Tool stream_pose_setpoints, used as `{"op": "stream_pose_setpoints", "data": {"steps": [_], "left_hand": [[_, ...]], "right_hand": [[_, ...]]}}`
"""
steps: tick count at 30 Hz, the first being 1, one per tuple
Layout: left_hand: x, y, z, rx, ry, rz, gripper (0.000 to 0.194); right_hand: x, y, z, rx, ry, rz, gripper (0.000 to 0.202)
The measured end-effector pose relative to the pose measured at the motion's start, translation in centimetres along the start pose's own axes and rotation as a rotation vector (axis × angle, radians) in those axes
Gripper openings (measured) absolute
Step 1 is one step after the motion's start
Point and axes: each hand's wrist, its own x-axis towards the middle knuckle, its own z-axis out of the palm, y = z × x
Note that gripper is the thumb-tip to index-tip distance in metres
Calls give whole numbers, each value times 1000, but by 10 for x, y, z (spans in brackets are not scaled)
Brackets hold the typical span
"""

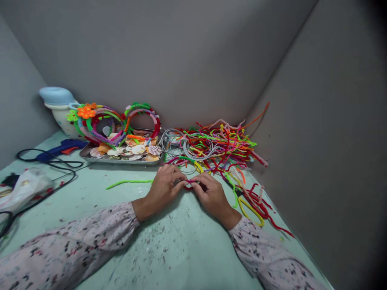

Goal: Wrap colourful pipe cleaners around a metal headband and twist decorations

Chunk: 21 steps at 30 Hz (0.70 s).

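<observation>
Between my two hands, at the middle of the table, is a dark red and magenta pipe cleaner (189, 182). My left hand (165, 184) pinches it from the left, thumb against the fingertips. From the other side my right hand (211, 195) pinches it close by, the fingertips almost meeting. A bright green pipe cleaner (130, 182) sticks out to the left behind my left hand; whether it joins the red one is hidden. Just beyond my hands lies a pile of colourful pipe cleaners (223, 145) with coils of grey wire (199, 151) on top.
A metal tray (121, 162) of seashells (137, 150) holds several wrapped headbands (142, 110). At the left stand a white container with a blue lid (59, 96), a blue glue gun (60, 149), a black cable (74, 175) and a plastic bag (28, 183). Yellow-handled scissors (250, 211) lie at right.
</observation>
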Motion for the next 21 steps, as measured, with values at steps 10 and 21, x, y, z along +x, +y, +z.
{"op": "stream_pose_setpoints", "data": {"steps": [10,21], "left_hand": [[0,-1,1,15,1,44,18],[1,-1,2,59,-18,76,17]], "right_hand": [[0,-5,1,52,-18,-23,18],[-1,-2,0,32,-12,-27,17]]}}
